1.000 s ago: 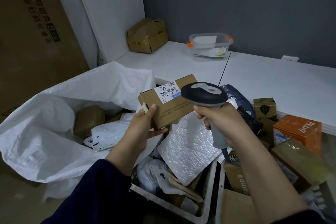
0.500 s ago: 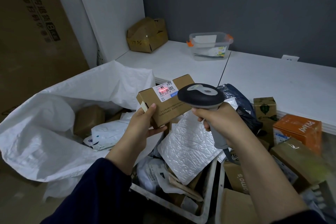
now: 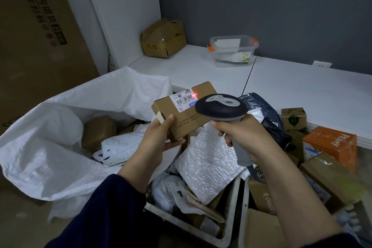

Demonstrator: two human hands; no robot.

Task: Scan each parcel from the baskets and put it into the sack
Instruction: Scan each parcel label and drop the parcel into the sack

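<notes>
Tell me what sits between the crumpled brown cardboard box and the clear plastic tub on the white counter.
Nothing: in the head view, only bare white counter separates the crumpled cardboard box from the clear plastic tub.

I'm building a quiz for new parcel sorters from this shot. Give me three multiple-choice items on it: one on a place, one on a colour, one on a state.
1. Where does the clear plastic tub stand?
A. on the white table by the grey wall
B. inside the sack
C. in a basket

2. What colour is the spot of light on the held box's label?
A. green
B. red
C. blue

3. How is the small cardboard box held?
A. lying in the sack
B. resting on the table
C. gripped in the left hand, in front of the scanner

Answers:
1 A: the clear plastic tub sits on the white table.
2 B: a red dot glows on the label.
3 C: the left hand grips the small cardboard box, the right hand aims the scanner.
</notes>
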